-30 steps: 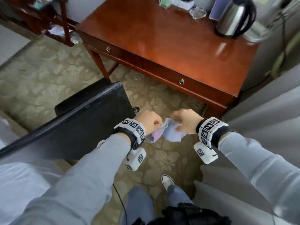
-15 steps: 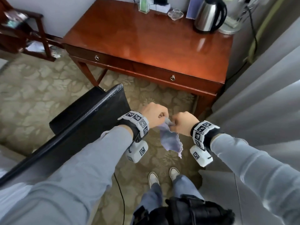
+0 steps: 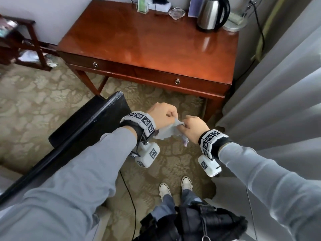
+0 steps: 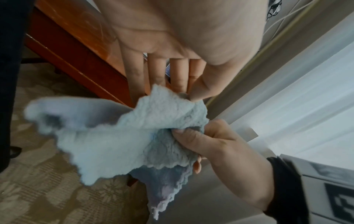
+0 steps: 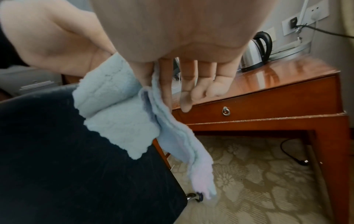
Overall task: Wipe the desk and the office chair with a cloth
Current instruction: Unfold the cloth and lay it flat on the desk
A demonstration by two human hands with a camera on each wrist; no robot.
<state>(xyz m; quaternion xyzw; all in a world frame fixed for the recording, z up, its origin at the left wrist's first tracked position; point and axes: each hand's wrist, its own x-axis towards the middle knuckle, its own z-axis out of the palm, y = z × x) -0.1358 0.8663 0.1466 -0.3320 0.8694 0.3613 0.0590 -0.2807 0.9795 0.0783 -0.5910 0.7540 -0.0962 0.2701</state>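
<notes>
A light blue cloth (image 3: pixel 165 133) with a pinkish corner hangs crumpled between both hands, in the air over the carpet. My left hand (image 3: pixel 171 117) pinches its upper edge between thumb and fingers (image 4: pixel 199 91). My right hand (image 3: pixel 185 124) grips the bunched cloth (image 4: pixel 114 136) from the right; the right wrist view shows thumb and forefinger (image 5: pixel 165 94) pinching a fold. The black office chair (image 3: pixel 90 124) stands just left of my left wrist, with its backrest towards me. Beyond the hands is the glossy red-brown desk (image 3: pixel 147 49) with two drawers.
At the desk's back edge stand a steel kettle (image 3: pixel 211 13), a glass dish (image 3: pixel 176 13), a green-labelled holder (image 3: pixel 142 5) and a lamp base (image 3: pixel 234 23). A grey curtain (image 3: pixel 278 93) hangs to the right. A dark wooden rack (image 3: pixel 22 44) stands left. A cable (image 3: pixel 128 192) runs past my shoes (image 3: pixel 175 186).
The cloth, which hung down from both hands half a second ago, is now drawn up and bunched sideways between them. My view has pulled back, showing more of the desk.
</notes>
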